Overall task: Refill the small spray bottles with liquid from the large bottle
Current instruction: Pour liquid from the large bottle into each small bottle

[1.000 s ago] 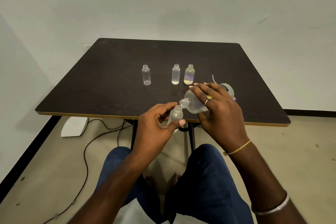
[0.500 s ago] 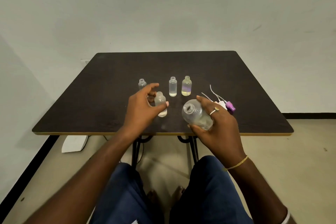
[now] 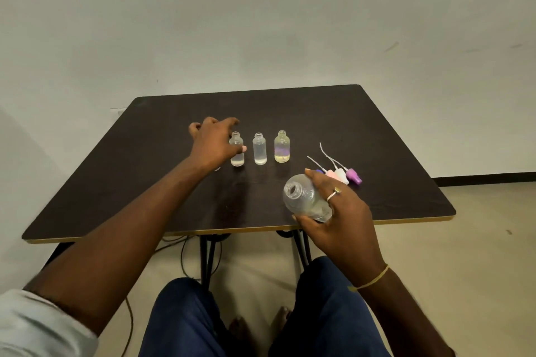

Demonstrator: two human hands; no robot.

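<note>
My left hand [image 3: 213, 143] reaches over the dark table [image 3: 145, 171] and holds a small clear spray bottle [image 3: 237, 153], thumb on its front and fingers behind its neck. That bottle stands upright at the left end of a row, with a little liquid in it. To its right stand a second clear small bottle [image 3: 259, 149] and a yellowish one [image 3: 282, 147], all uncapped. Another small bottle is almost wholly hidden behind my left wrist. My right hand [image 3: 339, 217] grips the large clear bottle [image 3: 304, 200], uncapped and tilted, over the table's front edge.
Several spray caps [image 3: 343, 174] with thin dip tubes, white, pink and purple, lie on the table just beyond my right hand. A cable [image 3: 185, 252] runs across the floor under the table beside its black legs. My knees are below the front edge.
My left hand carried the small bottle away from the large bottle's mouth and stood it in the row. My right hand tipped the large bottle back and drew it slightly toward me.
</note>
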